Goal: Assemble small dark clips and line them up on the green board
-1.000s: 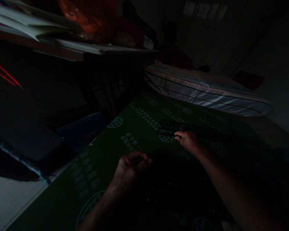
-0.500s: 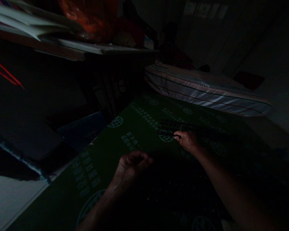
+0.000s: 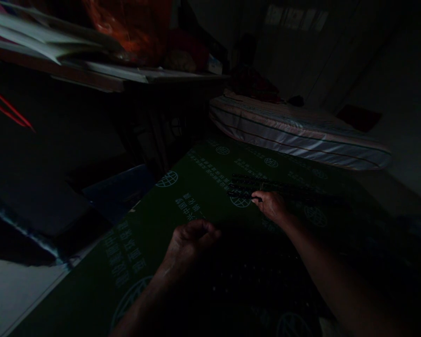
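Note:
My right hand (image 3: 271, 206) has its fingers closed at the near edge of a bunch of long, dark, thin strips (image 3: 242, 184) with small light specks. They lie on a green printed board (image 3: 210, 187). To the lower left, my left hand (image 3: 192, 235) is held over the board with thumb and fingers curled together in a pinch. Whatever may be between them is too dark to make out. Below and between my forearms spreads a very dark area with pale dots (image 3: 256, 276), its shape lost in shadow.
A mattress with a striped cover (image 3: 301, 135) lies beyond the board. At upper left a table (image 3: 91, 79) carries papers (image 3: 24, 35) and an orange plastic bag (image 3: 133, 32). A red cord (image 3: 10, 110) hangs at the left. A blue object (image 3: 119, 187) stands below the table.
Almost nothing differs. The view has shifted slightly, and both hands keep nearly the same place and pose, the right still at the dark strips.

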`<control>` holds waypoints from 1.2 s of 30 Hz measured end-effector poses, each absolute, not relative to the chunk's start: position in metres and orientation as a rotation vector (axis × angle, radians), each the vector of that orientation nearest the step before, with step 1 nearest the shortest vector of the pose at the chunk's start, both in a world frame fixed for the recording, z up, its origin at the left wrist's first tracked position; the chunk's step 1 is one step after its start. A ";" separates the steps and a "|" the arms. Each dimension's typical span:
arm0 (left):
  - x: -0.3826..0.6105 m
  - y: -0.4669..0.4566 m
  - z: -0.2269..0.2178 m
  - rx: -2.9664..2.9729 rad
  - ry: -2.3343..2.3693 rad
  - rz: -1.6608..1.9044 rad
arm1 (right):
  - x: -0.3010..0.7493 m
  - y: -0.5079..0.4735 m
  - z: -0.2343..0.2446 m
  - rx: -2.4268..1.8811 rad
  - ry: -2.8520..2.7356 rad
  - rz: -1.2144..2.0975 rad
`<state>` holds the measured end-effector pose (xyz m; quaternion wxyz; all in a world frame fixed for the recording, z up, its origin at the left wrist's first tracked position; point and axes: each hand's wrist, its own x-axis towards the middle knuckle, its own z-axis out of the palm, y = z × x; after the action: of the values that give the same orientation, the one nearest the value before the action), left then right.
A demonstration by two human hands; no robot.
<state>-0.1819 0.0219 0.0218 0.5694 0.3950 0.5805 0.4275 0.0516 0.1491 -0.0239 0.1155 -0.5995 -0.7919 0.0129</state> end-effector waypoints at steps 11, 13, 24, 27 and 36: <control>-0.183 0.023 0.019 0.949 1.338 1.012 | 0.051 0.147 -0.021 -1.758 -2.311 0.056; -0.184 0.024 0.017 0.955 1.333 1.007 | 0.051 0.148 -0.021 -1.758 -2.313 0.050; -0.180 0.021 0.030 0.947 1.368 0.996 | 0.056 0.139 -0.018 -1.743 -2.279 -0.001; -0.179 0.021 0.030 0.932 1.352 1.022 | 0.060 0.122 -0.010 -1.614 -2.198 0.094; -0.177 0.020 0.026 0.936 1.293 1.153 | 0.073 0.034 0.017 -1.524 -1.849 0.767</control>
<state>-0.1771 0.0196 0.0261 0.5533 0.3959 0.5469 0.4878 0.0733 0.0339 0.0172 0.3079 -0.5762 -0.6993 0.2901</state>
